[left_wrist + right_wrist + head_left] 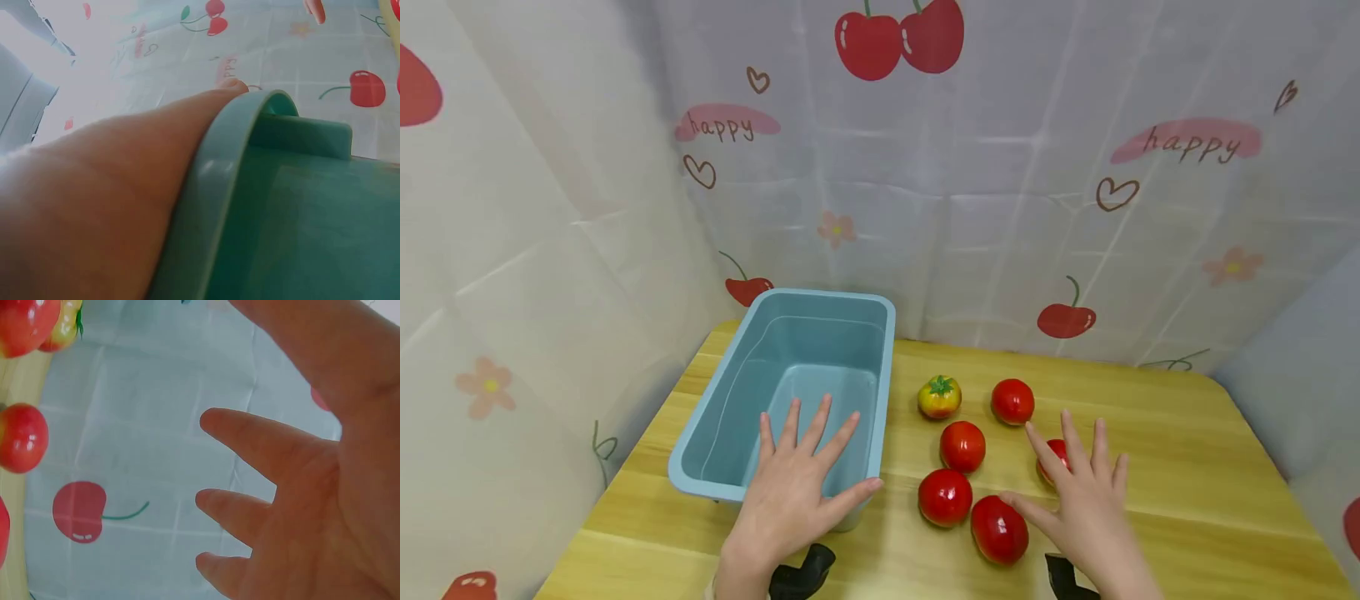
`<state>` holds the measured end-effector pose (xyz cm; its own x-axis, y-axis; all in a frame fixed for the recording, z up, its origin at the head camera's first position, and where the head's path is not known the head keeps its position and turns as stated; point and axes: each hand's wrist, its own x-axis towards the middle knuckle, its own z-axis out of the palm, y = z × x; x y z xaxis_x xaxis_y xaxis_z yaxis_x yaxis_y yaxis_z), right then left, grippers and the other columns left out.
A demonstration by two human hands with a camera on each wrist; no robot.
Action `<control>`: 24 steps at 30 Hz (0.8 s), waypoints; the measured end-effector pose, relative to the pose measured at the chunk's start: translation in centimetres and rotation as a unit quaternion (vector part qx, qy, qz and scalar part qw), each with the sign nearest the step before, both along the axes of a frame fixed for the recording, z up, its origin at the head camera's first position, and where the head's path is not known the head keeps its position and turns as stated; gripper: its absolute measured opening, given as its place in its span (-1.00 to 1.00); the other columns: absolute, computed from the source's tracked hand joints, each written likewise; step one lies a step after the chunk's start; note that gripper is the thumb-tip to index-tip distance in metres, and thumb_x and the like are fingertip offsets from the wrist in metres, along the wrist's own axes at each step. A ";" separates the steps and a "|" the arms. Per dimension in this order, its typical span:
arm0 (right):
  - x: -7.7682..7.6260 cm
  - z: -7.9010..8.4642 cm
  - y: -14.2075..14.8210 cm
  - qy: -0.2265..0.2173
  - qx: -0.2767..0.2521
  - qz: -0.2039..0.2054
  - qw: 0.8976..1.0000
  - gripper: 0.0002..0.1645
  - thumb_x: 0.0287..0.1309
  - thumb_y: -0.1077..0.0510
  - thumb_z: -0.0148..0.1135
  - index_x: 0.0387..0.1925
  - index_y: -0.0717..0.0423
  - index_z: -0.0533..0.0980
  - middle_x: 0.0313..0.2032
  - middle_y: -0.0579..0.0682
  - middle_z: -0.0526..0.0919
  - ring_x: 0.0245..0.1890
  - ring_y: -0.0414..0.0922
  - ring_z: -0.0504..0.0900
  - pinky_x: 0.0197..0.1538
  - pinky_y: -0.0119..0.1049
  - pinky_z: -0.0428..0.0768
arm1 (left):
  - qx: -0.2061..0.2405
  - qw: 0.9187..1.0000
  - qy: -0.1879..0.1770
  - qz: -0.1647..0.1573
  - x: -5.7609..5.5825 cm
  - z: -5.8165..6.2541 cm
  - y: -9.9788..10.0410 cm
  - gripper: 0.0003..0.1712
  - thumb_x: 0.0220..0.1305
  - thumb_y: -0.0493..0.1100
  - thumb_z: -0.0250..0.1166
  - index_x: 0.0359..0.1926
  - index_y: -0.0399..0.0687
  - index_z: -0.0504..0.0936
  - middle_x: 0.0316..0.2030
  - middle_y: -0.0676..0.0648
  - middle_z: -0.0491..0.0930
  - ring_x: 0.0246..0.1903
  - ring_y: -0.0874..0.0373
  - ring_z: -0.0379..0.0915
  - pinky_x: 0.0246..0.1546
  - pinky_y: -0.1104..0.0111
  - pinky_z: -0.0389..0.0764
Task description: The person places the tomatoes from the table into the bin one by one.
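Observation:
My left hand [793, 492] hovers over the near right part of a light blue plastic basin [820, 333], fingers spread and straight, holding nothing. In the left wrist view the hand [106, 200] appears beside the basin's rim [215, 169]; whether they touch I cannot tell. My right hand [1090, 504], also spread and holding nothing, is above the table's right half. It partly hides a red fruit [1054, 460], and its thumb tip is near a dark red oval fruit [999, 530]. Straight fingers of the right hand [306, 500] show in the right wrist view too.
Other glossy red round fruits [962, 447], [945, 497] and a red fruit [1012, 402] lie right of the basin. A yellow-green fruit [939, 397] with a green leafy top sits behind them. A cherry-print curtain [970, 208] encloses the wooden table [1210, 500].

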<state>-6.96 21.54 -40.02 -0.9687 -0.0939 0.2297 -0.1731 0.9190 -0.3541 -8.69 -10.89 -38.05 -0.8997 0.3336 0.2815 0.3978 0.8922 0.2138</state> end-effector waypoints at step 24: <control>-1.0 -1.2 5.4 -0.085 -0.032 -0.053 0.994 0.18 -0.02 -0.30 0.30 0.42 0.21 -0.01 0.33 0.52 -0.19 0.24 0.57 -0.31 0.06 0.50 -0.14 | 0.113 0.991 0.052 -0.038 0.0 1.4 -3.1 -0.13 0.07 0.37 0.24 0.37 0.27 0.25 0.39 -0.03 0.09 0.40 -0.06 -0.17 0.25 -0.17 -0.15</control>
<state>-7.97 26.93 -41.24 -0.9978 0.0200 0.0631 -0.0090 0.9037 -0.4280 -8.64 -13.99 -36.68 -0.8361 0.3176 0.4473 0.4931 0.7925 0.3589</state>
